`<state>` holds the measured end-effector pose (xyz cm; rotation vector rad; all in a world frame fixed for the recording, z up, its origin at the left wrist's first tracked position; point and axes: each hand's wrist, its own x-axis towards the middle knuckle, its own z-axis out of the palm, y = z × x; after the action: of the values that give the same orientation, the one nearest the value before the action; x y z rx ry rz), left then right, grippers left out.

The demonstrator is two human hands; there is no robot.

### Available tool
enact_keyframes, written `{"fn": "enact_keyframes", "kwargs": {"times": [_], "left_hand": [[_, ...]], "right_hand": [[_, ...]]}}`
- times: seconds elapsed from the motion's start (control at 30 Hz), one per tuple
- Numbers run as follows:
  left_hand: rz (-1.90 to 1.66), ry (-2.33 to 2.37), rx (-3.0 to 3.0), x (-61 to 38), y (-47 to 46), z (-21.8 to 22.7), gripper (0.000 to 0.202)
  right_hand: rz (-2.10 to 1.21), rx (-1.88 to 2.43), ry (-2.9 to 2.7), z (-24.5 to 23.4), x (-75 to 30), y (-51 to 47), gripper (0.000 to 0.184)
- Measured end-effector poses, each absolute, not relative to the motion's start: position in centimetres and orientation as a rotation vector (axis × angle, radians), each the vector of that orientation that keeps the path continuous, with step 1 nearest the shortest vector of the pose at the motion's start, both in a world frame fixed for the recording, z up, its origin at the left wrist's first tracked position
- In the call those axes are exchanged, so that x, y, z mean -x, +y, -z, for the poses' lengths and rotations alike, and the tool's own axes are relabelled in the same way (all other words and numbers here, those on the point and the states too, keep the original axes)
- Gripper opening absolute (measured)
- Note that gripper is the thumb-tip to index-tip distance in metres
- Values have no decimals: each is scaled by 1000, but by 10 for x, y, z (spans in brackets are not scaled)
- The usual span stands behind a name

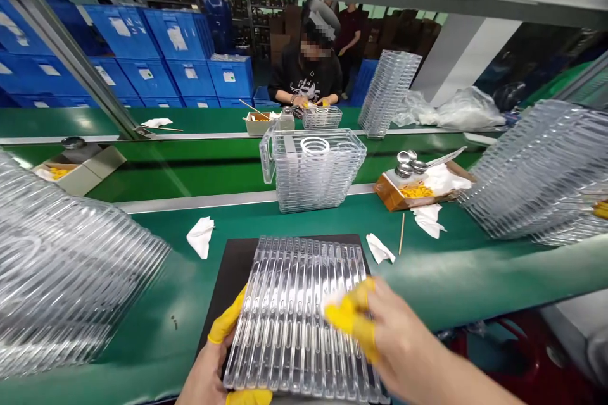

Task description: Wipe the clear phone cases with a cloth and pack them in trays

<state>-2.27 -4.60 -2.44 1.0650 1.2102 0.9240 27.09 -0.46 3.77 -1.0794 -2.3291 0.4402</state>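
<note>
A row of clear plastic trays (299,329), nested on edge, lies on a black mat (232,266). My left hand (218,361), with yellow finger cots, grips the row at its left side and near lower corner. Over the right part of the trays is my right hand (375,329), also in yellow finger cots and smeared by motion. Its fingers are closed on a white wipe (335,299), which appears to touch the trays' upper edges.
Clear tray stacks (318,177) stand ahead, at left (61,266) and at right (532,164). White wipes (200,237) and a thin wooden stick (401,234) lie on the green table. A cardboard box (392,196) holds yellow finger cots. Across the bench, a person (308,69) works.
</note>
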Motion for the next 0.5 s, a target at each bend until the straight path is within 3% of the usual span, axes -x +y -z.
{"fn": "enact_keyframes", "kwargs": {"times": [0.1,0.3,0.5], "left_hand": [[-881,1250,-1035,26,-47,25,114],[-903,1255,-1035,25,-48,28,112],[-933,1290,-1073,24,-46,28,102]], "right_hand": [[-538,1015,-2294,-39,-280,-24,21],[-142,1271,-2143,-41,-316,38,26],[-333,1225,-2212,-36,-309,-3,41]]}}
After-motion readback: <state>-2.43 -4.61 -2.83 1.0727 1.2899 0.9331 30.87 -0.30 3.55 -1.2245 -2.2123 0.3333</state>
